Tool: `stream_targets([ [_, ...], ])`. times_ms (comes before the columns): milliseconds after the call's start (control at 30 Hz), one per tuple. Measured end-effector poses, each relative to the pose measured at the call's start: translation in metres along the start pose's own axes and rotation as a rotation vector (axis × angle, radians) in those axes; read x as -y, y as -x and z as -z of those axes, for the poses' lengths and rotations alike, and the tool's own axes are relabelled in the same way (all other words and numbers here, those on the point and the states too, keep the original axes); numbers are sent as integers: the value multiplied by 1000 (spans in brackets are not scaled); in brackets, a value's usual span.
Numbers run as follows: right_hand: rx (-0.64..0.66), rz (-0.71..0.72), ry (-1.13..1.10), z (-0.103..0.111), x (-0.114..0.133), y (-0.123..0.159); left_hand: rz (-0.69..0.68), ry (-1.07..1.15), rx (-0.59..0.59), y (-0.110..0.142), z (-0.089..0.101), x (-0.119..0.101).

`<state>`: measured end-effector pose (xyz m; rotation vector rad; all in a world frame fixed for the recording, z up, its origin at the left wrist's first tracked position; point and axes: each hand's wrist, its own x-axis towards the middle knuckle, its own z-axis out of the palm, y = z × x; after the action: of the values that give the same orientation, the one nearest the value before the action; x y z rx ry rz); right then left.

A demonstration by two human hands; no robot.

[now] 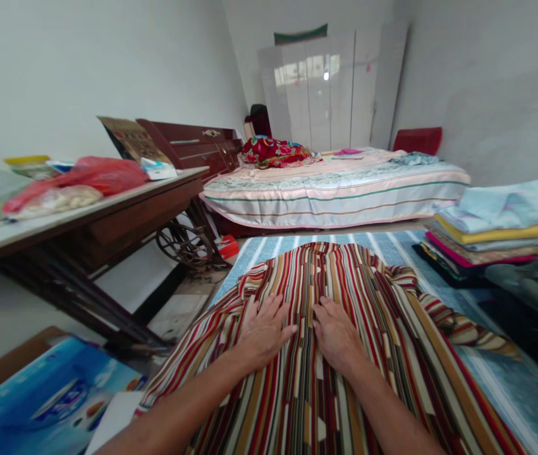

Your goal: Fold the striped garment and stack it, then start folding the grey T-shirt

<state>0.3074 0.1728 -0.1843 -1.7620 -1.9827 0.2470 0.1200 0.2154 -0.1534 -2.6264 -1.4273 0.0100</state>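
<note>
Since it looks like thin fabric, we judge the brown, red and cream striped long-sleeved garment (306, 379), laid out on the blue-and-white striped cloth (491, 373), light, limp, maybe slippery, not fragile. Our left hand (263, 332) is palm-down on it, fingers spread; our right hand (338, 335) lies there too, fingers closer together, neither pinching. Best hold: both shoulders (255, 277), toward the cloth's far edge; single-point pulls would likely bunch it. Multicoloured pile of folded clothes (515, 230) sits at the cloth's right.
</note>
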Motion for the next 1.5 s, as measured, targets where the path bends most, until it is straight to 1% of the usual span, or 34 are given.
stream_targets([
  [67,1,5,-5,-1,-1,0,-13,36,32,6,-11,2],
  [167,-6,10,-18,-2,-1,-1,-29,57,0,8,-22,13],
  [233,-14,4,-34,-2,-1,-2,-27,53,-12,7,-22,17],
  [300,-24,0,-56,-2,-1,-3,-6,45,-4,5,-15,14],
  [400,-45,4,-87,-1,0,-4,22,42,-22,2,0,3],
  [500,-55,8,-113,1,-1,-5,-10,88,-48,-2,13,-13],
  [633,-56,11,-128,1,-1,-6,-22,195,-63,-8,23,-37],
  [767,-47,34,-116,0,0,-5,-22,275,-40,-9,31,-59],
  [833,-40,47,-113,1,0,-4,-26,294,-43,-5,35,-69],
  [933,-36,49,-117,3,1,-4,-44,307,-48,9,38,-80],
  [1067,-50,20,-138,10,5,-8,-56,332,-53,34,33,-87],
  [1167,-76,-17,-139,24,6,-15,-51,337,-52,46,28,-87],
  [1267,-91,-80,-106,50,-4,-22,-24,323,-34,39,31,-89],
  [1367,-77,-186,-35,86,-32,-29,16,309,-17,14,40,-97],
  [1433,-62,-285,26,111,-61,-32,50,298,-11,-11,45,-104],
  [1500,-34,-401,85,131,-92,-31,82,294,-10,-39,45,-112],
])
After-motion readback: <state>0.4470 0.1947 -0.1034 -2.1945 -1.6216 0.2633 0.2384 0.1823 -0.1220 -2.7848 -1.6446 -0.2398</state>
